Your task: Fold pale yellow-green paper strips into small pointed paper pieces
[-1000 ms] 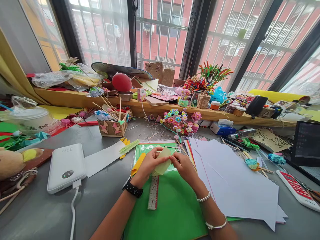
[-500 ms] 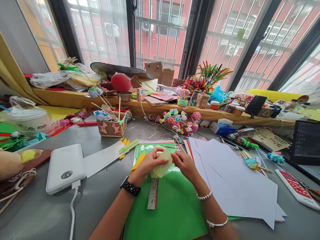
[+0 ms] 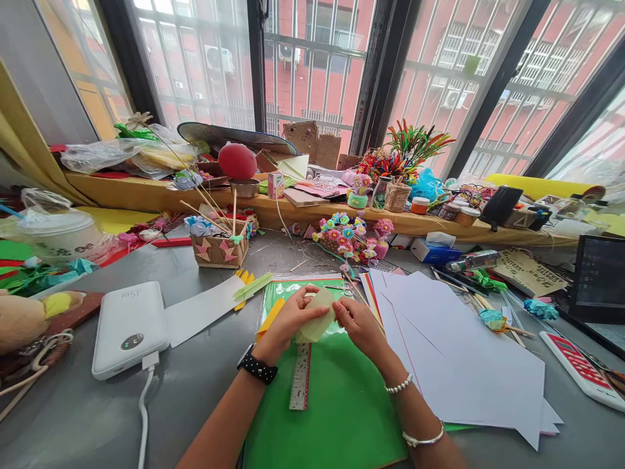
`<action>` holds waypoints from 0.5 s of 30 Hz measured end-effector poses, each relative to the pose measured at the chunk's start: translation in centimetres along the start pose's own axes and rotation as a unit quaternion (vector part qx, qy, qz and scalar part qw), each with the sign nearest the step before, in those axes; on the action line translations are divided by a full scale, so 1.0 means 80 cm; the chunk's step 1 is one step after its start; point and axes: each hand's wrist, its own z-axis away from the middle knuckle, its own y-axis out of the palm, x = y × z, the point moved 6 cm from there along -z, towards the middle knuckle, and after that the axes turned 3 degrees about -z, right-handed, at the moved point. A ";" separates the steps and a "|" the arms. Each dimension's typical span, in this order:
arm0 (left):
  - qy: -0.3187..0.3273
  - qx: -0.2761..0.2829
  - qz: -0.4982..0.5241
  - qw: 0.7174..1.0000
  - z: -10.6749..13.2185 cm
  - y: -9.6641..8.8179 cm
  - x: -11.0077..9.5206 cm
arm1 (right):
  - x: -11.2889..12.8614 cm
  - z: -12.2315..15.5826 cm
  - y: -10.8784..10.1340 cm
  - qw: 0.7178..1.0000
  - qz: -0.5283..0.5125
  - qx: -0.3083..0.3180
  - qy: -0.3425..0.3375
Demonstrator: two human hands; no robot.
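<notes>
paper (image 3: 316, 331) still in left fingers (image 3: 311, 315)

Left hand (image 3: 287, 320) and right hand (image 3: 360, 326) pinch close together.

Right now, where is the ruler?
In the head view, the ruler lies slightly left of centre on the green sheet, just below the pale paper in the left hand.

The white power bank (image 3: 129, 309) says "35W" near its far end, and its little oval screen (image 3: 132, 342) has lit marks too tiny to read. The tan card (image 3: 530, 273) and the white cup (image 3: 63, 238) have dark writing, too small to read.
</notes>
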 end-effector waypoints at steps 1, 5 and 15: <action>0.003 -0.006 -0.002 1.000 0.000 0.000 -0.001 | 0.000 0.000 -0.001 1.000 -0.003 -0.006 0.003; 0.015 -0.013 -0.005 1.000 0.001 0.001 -0.002 | -0.003 0.000 -0.010 0.996 -0.064 -0.054 0.021; 0.082 -0.015 -0.057 0.995 0.000 0.005 -0.011 | 0.000 0.000 -0.014 0.995 -0.094 -0.037 0.016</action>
